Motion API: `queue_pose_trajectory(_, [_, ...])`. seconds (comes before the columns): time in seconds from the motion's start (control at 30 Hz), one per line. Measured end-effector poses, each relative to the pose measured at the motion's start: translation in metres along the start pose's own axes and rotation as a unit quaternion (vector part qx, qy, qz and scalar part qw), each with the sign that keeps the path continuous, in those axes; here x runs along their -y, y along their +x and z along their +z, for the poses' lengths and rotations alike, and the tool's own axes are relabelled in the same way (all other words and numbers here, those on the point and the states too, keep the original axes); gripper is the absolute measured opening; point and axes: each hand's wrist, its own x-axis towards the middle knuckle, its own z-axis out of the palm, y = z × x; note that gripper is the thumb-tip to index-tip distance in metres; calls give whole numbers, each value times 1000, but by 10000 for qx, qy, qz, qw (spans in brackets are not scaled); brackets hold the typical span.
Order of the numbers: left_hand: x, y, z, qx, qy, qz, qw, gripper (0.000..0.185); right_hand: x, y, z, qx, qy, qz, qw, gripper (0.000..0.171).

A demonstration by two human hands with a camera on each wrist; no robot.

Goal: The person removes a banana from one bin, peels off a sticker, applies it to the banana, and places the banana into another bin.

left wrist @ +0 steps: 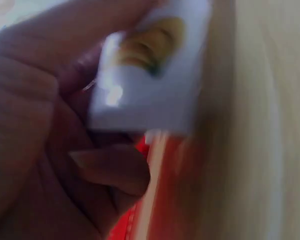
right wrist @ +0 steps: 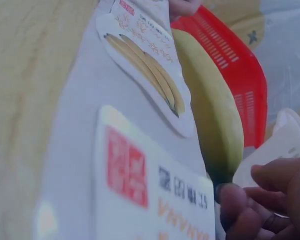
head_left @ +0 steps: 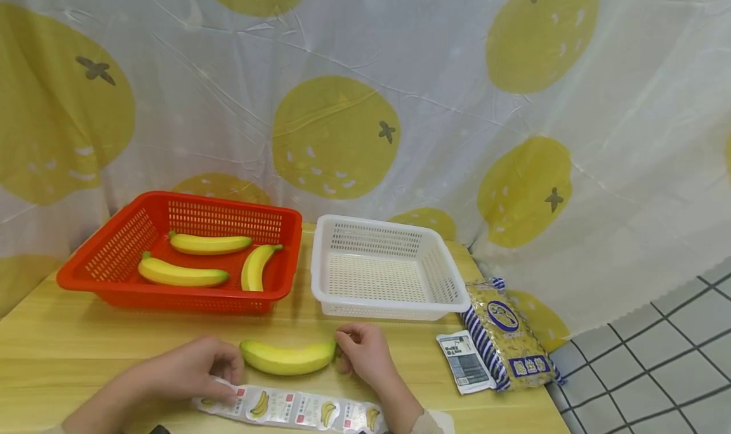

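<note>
A sticker strip [head_left: 291, 408] printed with bananas and red marks lies near the table's front edge. My left hand [head_left: 200, 369] pinches its left end; the left wrist view shows the strip end [left wrist: 150, 75], blurred, between thumb and fingers. Just behind the strip, a yellow banana [head_left: 288, 359] with greenish ends lies on the table. At its right tip, my right hand [head_left: 365, 356] holds on with curled fingers. In the right wrist view the banana [right wrist: 215, 107] is beside the strip, its tip against those fingers [right wrist: 235, 200]. The right wrist covers part of the strip.
A red basket [head_left: 183, 297] with three bananas stands at the back left. Beside it is a white basket [head_left: 388, 310]. To the right lie a small printed packet [head_left: 465, 361] and a yellow bag [head_left: 511, 339] with blue-striped edges. A fruit-print curtain [head_left: 434, 59] hangs behind.
</note>
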Motion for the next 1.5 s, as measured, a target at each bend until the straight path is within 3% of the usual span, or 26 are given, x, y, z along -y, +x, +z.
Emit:
queue_pose_trajectory(0.07, [-2,4,4,-139,-105,194,9997,14,5,-1,-1,-214,-225,-134,9994,22])
queue_pose_trajectory(0.17, [-5,12,12,-601,-73,391,9974,13,17,-6,-1,-269,-291,-590,9975,22])
queue_pose_trajectory(0.3, [-8,23,21,-1369,84,633,9885,15,40,-18,7,763,151,-1055,9914,25])
queue_pose_trajectory(0.43, [-9,29,29,-2018,149,810,9760,18,58,-27,23,1721,298,-1020,9793,30])
queue_pose_trajectory(0.53, [-11,31,33,-2406,200,895,9663,21,62,-28,34,1965,304,-1019,9747,25])
queue_pose_trajectory(0.77, [-12,33,38,-2893,330,934,9521,27,56,-28,41,2194,714,-865,9692,15])
queue_pose_trajectory(0.87, [-9,35,39,-3180,831,1229,9364,42,53,-30,43,2112,903,-735,9705,13])
queue_pose_trajectory(0.97, [-7,37,38,-3438,1406,1658,9135,52,50,-30,46,1855,1035,-775,9741,12])
queue_pose_trajectory(1.1, [-3,40,38,-3728,1984,2304,8767,25,46,-30,49,1443,1126,-1001,9780,13])
queue_pose_trajectory(1.17, [-2,42,39,-3783,2126,2571,8635,14,45,-29,51,1294,1158,-1138,9782,13])
queue_pose_trajectory(1.27, [-4,44,43,-3671,2067,2851,8609,12,44,-28,52,1188,1177,-1432,9755,13])
queue_pose_trajectory(1.5, [-13,48,50,-3263,1755,3133,8744,36,43,-30,55,1292,1196,-2029,9632,11])
